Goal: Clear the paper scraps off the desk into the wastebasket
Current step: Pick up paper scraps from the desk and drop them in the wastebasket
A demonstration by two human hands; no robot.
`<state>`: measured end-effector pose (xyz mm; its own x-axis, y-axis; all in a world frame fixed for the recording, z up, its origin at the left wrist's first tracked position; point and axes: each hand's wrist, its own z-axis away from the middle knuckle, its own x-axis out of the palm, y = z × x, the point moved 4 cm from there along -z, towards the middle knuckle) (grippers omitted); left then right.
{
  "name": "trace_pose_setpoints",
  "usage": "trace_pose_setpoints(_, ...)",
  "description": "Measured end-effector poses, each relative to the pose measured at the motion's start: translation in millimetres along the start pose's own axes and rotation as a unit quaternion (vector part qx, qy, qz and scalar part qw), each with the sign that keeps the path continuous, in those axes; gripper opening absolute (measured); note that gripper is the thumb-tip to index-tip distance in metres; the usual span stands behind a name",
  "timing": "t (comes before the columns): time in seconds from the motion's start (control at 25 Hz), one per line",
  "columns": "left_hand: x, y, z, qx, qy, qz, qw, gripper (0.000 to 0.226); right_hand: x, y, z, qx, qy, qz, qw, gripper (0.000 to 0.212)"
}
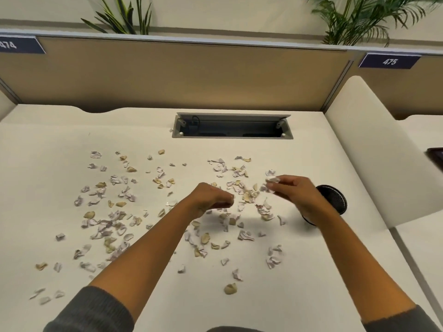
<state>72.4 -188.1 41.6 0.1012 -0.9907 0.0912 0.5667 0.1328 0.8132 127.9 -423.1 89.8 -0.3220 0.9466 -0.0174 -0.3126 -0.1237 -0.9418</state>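
Both arms reach out over the desk (60,152), grey sleeves pushed up near the elbows. The right hand (293,190) pinches a pale scrap (272,180) at its fingertips, lifted just off the surface, right beside the wastebasket (334,196). That wastebasket is a small black mesh one, standing on the desk at its right edge, and the right wrist hides part of it. The left hand (211,197) hovers further from the wastebasket, fingers curled downward over the litter; whether it grips anything I cannot tell, since the fingertips are blurred. The scraps (115,226), white and tan, lie strewn across the desk: a thick cluster between the two hands and just beside the wastebasket, a wider scatter well away from it on the far side of the left arm, and a few loose ones nearer the person. Beyond the wastebasket, toward the tan partition (167,75), an open cable tray (231,127) is sunk in the desk. Plants (354,17) rise behind the partition.
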Motion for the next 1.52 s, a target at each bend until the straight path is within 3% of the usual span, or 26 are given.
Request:
trace_pose_setpoints(0.12, 28.3, 11.6, -6.3, 0.026, 0.016, -0.002, 1.0, 0.019, -58.6, -7.3, 13.4, -0.016, 0.077, 0.017, 0.997, 0.019)
trace_pose_setpoints(0.2, 49.6, 17.1, -10.5, 0.037, 0.02, -0.011, 0.999, 0.016, -91.8, -7.9, 22.3, -0.014, 0.141, 0.086, 0.986, 0.016)
trace_pose_setpoints(0.36, 102.1, 27.6, -14.6, 0.032, -0.022, -0.026, 0.999, 0.017, -127.5, -11.9, 33.6, -0.02, 0.247, 0.283, 0.926, 0.016)
trace_pose_setpoints(0.52, 152.0, 38.9, -19.5, 0.044, -0.053, -0.091, 0.993, 0.021, -131.5, -6.1, 29.8, 0.012, 0.231, 0.317, 0.92, 0.007)
trace_pose_setpoints(0.64, 179.0, 45.3, -23.0, 0.051, -0.058, -0.125, 0.989, 0.019, -138.5, -4.1, 28.3, 0.024, 0.238, 0.291, 0.926, 0.018)
trace_pose_setpoints(0.88, 222.0, 60.1, -26.6, 0.066, -0.074, -0.144, 0.985, 0.019, -147.5, -7.4, 34.6, 0.006, 0.258, 0.266, 0.929, 0.013)
trace_pose_setpoints(1.36, 197.7, 58.6, -28.1, 0.098, -0.074, -0.167, 0.978, 0.016, -130.7, -9.7, 30.6, -0.016, 0.234, 0.278, 0.931, 0.014)
trace_pose_setpoints(1.44, 179.4, 49.4, -28.1, 0.135, -0.043, -0.264, 0.954, 0.023, -120.9, -8.4, 30.1, -0.024, 0.224, 0.283, 0.932, 0.014)
trace_pose_setpoints(1.52, 163.4, 31.0, -28.2, 0.178, -0.035, -0.4, 0.899, 0.032, -107.0, -3.6, 31.5, -0.033, 0.208, 0.295, 0.932, 0.015)
